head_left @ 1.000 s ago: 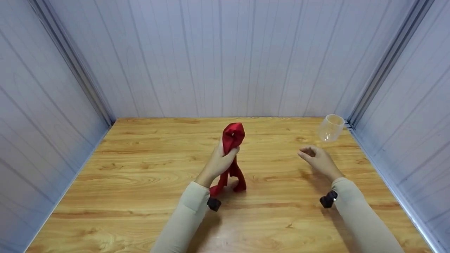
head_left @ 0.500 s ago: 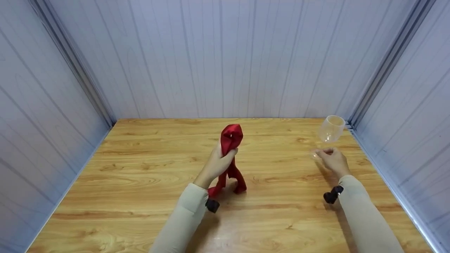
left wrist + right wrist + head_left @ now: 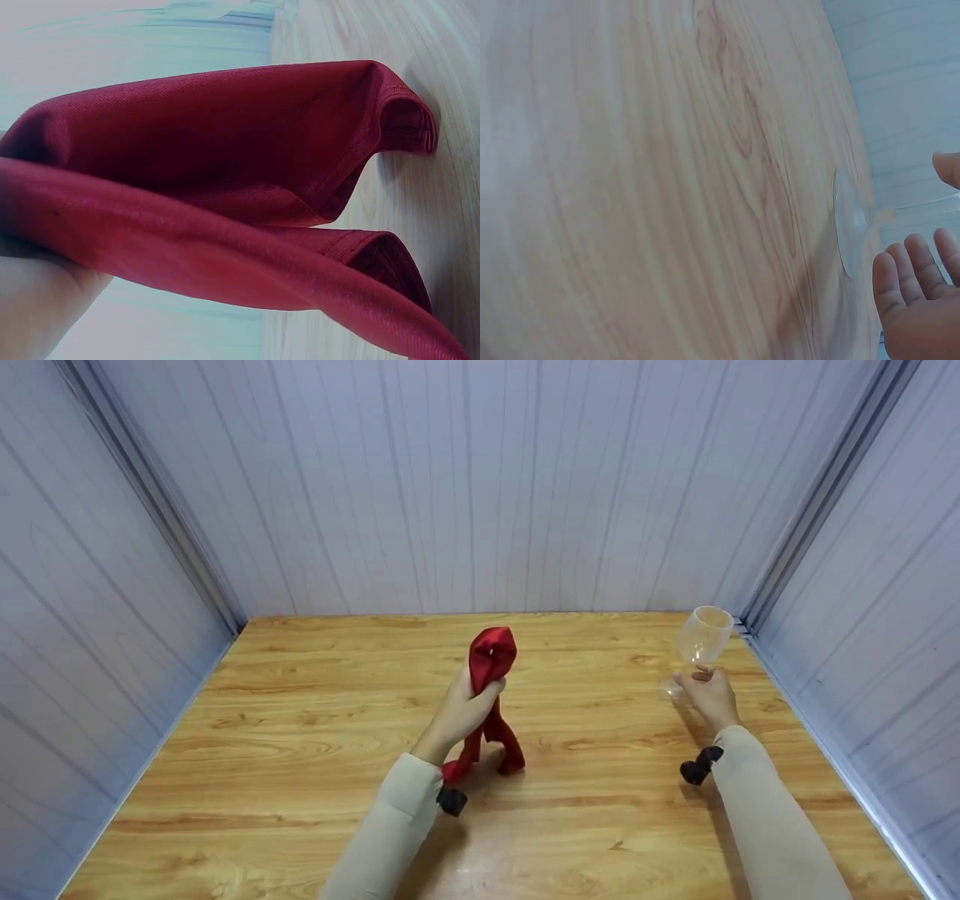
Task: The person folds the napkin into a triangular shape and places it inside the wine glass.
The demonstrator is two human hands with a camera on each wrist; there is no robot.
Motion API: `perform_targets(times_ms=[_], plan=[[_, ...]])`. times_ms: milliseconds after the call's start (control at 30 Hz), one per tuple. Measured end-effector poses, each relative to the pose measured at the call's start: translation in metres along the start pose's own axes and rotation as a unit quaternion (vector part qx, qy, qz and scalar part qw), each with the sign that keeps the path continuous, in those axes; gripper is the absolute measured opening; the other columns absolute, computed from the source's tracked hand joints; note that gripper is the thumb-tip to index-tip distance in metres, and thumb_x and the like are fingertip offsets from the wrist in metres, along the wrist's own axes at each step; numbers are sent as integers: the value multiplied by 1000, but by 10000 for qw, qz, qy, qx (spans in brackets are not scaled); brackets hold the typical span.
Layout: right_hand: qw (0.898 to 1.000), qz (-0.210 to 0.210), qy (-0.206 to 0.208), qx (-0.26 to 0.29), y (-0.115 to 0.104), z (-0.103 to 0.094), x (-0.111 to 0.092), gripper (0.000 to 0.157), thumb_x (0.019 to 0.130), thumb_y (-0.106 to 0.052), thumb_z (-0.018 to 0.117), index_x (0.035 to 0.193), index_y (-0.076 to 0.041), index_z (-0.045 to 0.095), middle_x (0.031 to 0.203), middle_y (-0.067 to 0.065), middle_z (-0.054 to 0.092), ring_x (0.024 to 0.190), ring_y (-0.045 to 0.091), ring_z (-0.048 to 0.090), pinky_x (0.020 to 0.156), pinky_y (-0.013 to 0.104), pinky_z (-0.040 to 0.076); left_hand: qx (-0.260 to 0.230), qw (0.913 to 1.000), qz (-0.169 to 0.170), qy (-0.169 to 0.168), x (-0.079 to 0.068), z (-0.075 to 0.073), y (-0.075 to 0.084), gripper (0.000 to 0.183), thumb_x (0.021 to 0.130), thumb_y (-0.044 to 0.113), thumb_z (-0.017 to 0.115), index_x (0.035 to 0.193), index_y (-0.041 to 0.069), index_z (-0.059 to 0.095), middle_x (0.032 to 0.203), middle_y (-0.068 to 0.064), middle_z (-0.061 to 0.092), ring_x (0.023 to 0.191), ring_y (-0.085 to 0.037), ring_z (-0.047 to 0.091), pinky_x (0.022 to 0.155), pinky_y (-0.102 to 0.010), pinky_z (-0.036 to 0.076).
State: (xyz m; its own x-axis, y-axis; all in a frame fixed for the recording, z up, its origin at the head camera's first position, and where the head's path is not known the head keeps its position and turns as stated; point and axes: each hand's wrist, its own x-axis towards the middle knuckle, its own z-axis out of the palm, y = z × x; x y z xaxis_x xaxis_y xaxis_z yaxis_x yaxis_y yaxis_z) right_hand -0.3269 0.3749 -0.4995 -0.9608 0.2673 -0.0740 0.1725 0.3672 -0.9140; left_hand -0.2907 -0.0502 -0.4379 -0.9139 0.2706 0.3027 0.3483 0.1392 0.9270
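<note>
In the head view my left hand grips a folded red cloth near its top, thumb across the front. The cloth's lower ends hang down to the wooden tabletop, and its hemmed edges show in the left wrist view. A clear wine glass stands upright at the back right. At its stem is my right hand, thumb on one side and fingers on the other. The right wrist view shows a gap between the thumb and the loosely bent fingers, with the stem passing between; the glass's round foot rests on the table.
The wooden table is enclosed by a pale panelled back wall and side walls. Close to the glass, the right wall runs along the table's edge. A small black camera sits on each wrist.
My right hand has moved right to the wine glass's stem, then slightly farther forward, with its fingers shifting around it. My left hand keeps hold of the red cloth, nearly still.
</note>
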Motion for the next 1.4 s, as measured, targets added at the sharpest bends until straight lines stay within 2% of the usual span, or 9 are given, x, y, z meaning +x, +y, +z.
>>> perform_targets(times_ms=[200, 300, 500, 700, 800, 967, 1200, 1300, 1400], plan=[[9981, -212, -263, 514, 2, 0, 5, 94, 97, -42, 65, 157, 3, 8, 161, 26, 14, 148, 40, 17, 116, 49, 26, 10, 10000, 20, -48, 1, 0, -1, 51, 100, 10, 57, 146, 2, 38, 110, -13, 54, 91, -25, 52, 77, -38, 44], [9969, -230, -362, 652, 4, 0, 6, 95, 97, -42, 65, 158, 1, 6, 163, 24, 10, 149, 38, 13, 117, 47, 23, 31, 10000, 7, -28, 0, 0, 0, 48, 99, 9, 56, 143, -1, 39, 107, -13, 55, 92, -25, 52, 79, -38, 44], [9962, -205, -473, 699, 4, 1, 7, 92, 98, -40, 64, 158, 1, 7, 164, 22, 8, 150, 36, 10, 117, 46, 23, 30, 10000, 44, 41, -2, 0, -1, 49, 99, 15, 58, 144, 5, 41, 108, -12, 56, 94, -24, 53, 81, -38, 45], [9930, -186, -605, 1002, 2, 4, 8, 74, 104, -35, 54, 153, 4, 15, 160, 23, 20, 142, 31, 31, 109, 38, 39, 81, 9999, 7, 73, -3, -1, -2, 51, 98, 19, 59, 144, 7, 41, 104, -11, 56, 89, -24, 54, 77, -38, 46], [9926, -184, -675, 989, 1, 6, 8, 69, 106, -32, 48, 153, 4, 13, 157, 23, 23, 136, 30, 37, 104, 36, 44, 117, 9999, 0, 75, -2, -1, -3, 50, 98, 19, 59, 144, 6, 42, 104, -12, 57, 90, -24, 54, 78, -38, 46], [9954, -300, -620, 671, 1, 6, 8, 71, 107, -35, 44, 153, 8, 10, 151, 26, 30, 133, 36, 39, 101, 36, 45, 27, 9999, -85, 77, -3, -1, -3, 51, 98, 18, 59, 144, 7, 41, 111, -13, 58, 96, -25, 54, 84, -40, 46], [9985, -450, -292, 128, -1, 3, 9, 57, 107, -35, 44, 143, 7, 32, 130, 20, 49, 114, 26, 49, 92, 31, 46, -26, 10000, -36, 62, -4, -2, -3, 51, 98, 18, 59, 145, 8, 41, 112, -13, 57, 96, -25, 54, 82, -40, 46], [9984, -521, -235, 30, -2, 1, 7, 52, 107, -33, 44, 138, 7, 37, 124, 20, 52, 111, 28, 53, 90, 31, 49, 17, 10000, 1, 84, -4, -3, -3, 51, 98, 18, 59, 144, 7, 41, 109, -12, 56, 94, -24, 54, 80, -39, 46], [9985, -502, -219, -49, -2, 1, 4, 53, 107, -33, 44, 139, 9, 36, 127, 25, 51, 114, 33, 54, 92, 33, 50, 43, 9999, -42, 85, -5, -3, -2, 50, 98, 19, 59, 144, 8, 41, 107, -12, 56, 93, -24, 54, 79, -39, 46]])
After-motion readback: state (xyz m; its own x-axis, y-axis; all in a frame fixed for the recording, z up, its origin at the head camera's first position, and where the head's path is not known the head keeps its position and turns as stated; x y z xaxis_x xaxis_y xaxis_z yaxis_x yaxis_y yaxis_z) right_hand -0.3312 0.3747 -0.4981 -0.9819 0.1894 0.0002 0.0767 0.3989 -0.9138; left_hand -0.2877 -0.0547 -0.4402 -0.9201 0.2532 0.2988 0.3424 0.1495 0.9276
